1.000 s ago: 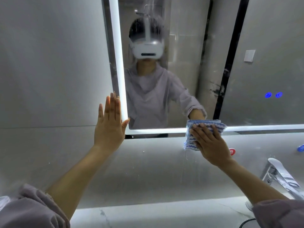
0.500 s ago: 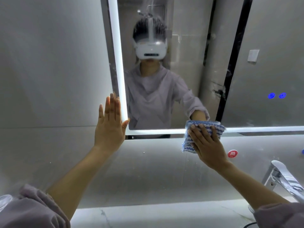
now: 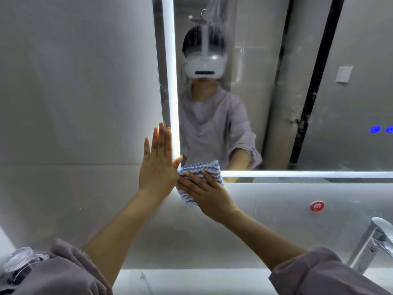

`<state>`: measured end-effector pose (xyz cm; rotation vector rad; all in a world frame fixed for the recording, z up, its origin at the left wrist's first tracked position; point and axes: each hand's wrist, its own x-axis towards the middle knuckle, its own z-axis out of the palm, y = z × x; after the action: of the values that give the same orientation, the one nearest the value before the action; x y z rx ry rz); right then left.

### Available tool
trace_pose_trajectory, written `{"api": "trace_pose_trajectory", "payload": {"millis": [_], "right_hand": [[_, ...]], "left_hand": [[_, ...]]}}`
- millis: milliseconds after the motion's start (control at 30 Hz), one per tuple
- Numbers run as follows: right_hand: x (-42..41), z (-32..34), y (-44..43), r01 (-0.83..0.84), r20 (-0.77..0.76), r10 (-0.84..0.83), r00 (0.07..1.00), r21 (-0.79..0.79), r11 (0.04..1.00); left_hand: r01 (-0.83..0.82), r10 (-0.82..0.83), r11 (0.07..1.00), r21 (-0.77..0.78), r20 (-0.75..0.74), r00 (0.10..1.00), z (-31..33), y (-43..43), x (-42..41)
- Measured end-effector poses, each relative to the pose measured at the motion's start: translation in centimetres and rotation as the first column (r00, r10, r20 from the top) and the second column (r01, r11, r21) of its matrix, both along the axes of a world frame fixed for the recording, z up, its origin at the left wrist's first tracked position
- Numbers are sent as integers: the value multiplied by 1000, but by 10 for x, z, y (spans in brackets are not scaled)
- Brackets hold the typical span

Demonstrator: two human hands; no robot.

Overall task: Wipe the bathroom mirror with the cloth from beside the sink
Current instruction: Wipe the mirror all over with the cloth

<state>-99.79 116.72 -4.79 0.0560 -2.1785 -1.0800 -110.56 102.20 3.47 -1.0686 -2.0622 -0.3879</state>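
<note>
The bathroom mirror has a lit strip along its left and bottom edges. A blue-and-white striped cloth lies flat over the mirror's bottom left corner and the wall just below. My right hand presses the cloth against that corner with straight, spread fingers. My left hand rests flat on the grey wall beside the mirror's left edge, fingers straight and pointing up. Its thumb tip touches the cloth's upper left edge.
A chrome tap stands at the lower right, with a red round sticker on the wall above it. A clear glass object sits at the lower left. Two blue touch lights glow on the mirror's right side.
My right hand has slid the cloth leftward along the mirror's bottom edge to the bottom left corner, up against my left hand. My left hand has stayed on the wall.
</note>
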Motion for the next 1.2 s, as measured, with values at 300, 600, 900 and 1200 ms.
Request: {"api": "trace_pose_trajectory", "payload": {"millis": [300, 600, 900, 1200], "right_hand": [[10, 8, 11, 13, 31, -16, 999, 106, 994], [100, 16, 84, 85, -26, -84, 996, 49, 995], [187, 18, 151, 201, -146, -246, 958, -270, 942], [206, 19, 156, 193, -262, -365, 893, -511, 838]], "left_hand": [[4, -4, 1000, -23, 21, 1000, 2, -3, 3], [36, -35, 999, -11, 11, 999, 3, -5, 5], [14, -14, 1000, -26, 2, 1000, 2, -5, 5], [29, -29, 1000, 3, -21, 999, 1, -2, 4]]}}
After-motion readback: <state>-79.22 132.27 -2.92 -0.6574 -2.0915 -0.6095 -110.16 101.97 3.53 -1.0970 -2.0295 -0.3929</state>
